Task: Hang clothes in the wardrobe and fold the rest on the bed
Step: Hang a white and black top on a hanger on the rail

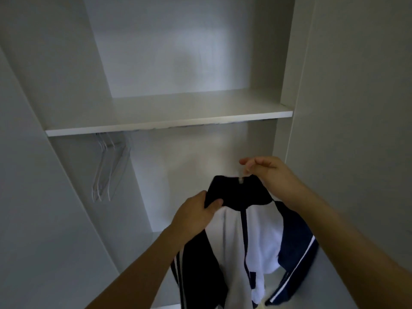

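A navy and white track jacket (249, 230) hangs on a clear hanger inside the open white wardrobe (169, 121). My right hand (267, 172) pinches the hanger's hook (242, 178) above the dark collar. Lower left, my left hand (196, 212) grips the collar's left side at the shoulder. The jacket's striped sleeves droop on both sides. The rail under the shelf is hidden from this angle.
Several bare clear hangers (109, 168) hang at the left under the shelf. The shelf above holds nothing. A vertical divider (138, 186) stands just right of those hangers. The wardrobe's right side panel (347, 108) is close to my right arm.
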Tool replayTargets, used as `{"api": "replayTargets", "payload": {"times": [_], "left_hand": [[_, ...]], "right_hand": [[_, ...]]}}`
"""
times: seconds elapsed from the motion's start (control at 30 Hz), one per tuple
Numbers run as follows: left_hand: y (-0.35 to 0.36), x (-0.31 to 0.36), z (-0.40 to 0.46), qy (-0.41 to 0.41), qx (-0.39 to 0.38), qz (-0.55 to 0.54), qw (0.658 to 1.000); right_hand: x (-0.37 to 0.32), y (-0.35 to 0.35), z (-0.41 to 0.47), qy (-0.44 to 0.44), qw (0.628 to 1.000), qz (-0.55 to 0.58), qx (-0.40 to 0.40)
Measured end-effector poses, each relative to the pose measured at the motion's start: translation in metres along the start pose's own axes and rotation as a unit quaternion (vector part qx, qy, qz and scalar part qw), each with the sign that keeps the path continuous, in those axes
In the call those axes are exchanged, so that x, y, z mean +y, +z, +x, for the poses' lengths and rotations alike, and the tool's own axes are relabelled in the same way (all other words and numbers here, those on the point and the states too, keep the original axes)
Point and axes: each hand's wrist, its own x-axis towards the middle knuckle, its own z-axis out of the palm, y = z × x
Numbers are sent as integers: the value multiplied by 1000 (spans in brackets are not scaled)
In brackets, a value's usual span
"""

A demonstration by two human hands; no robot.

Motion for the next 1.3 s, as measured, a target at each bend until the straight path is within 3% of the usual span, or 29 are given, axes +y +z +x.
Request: {"api": "replayTargets", "payload": {"times": [0.07, 0.17, 0.23, 0.27, 0.33, 0.37, 0.4, 0.43, 0.5, 0.6, 0.7, 0.9, 1.1, 1.2, 1.3], "left_hand": [[7, -4, -7, 117, 115, 71, 984], [11, -7, -14, 352, 237, 205, 882], [13, -12, -16, 466, 200, 275, 817], [12, -13, -18, 468, 163, 279, 823], [8, -14, -23, 354, 107, 204, 906], [4, -13, -24, 247, 69, 110, 960], [-2, -18, -23, 145, 35, 15, 989], [-7, -24, -20, 69, 5, -32, 997], [-17, -37, -18, 5, -83, 21, 996], [-17, -41, -20, 29, -62, 91, 993], [-16, -31, -18, 54, -13, 65, 996], [-31, -16, 8, 93, -8, 19, 995], [-40, -61, 33, 57, -88, 21, 994], [-29, -78, 41, 23, -74, 21, 997], [-6, -72, 59, -12, -41, -13, 999]], "right_hand": [[-6, 3, 6, 35, 996, 75, 24], [-16, 2, 15, 56, 979, 189, 45], [-20, 2, 18, 55, 971, 228, 40], [-20, 4, 19, 58, 969, 236, 33], [-19, 10, 21, 63, 967, 248, 17], [-20, 13, 23, 64, 964, 257, 13], [-20, 16, 24, 63, 961, 268, 10], [-21, 17, 26, 60, 958, 280, 6], [-23, 23, 30, 52, 955, 293, -8], [-28, 42, 38, 22, 962, 270, -21], [-39, 61, 48, -10, 972, 237, 4], [-51, 89, 64, 3, 968, 237, -77], [-38, 69, 114, 37, 962, 270, -18], [-4, 73, 136, 51, 974, 217, -33], [26, 70, 155, 55, 993, 92, -51]]}}
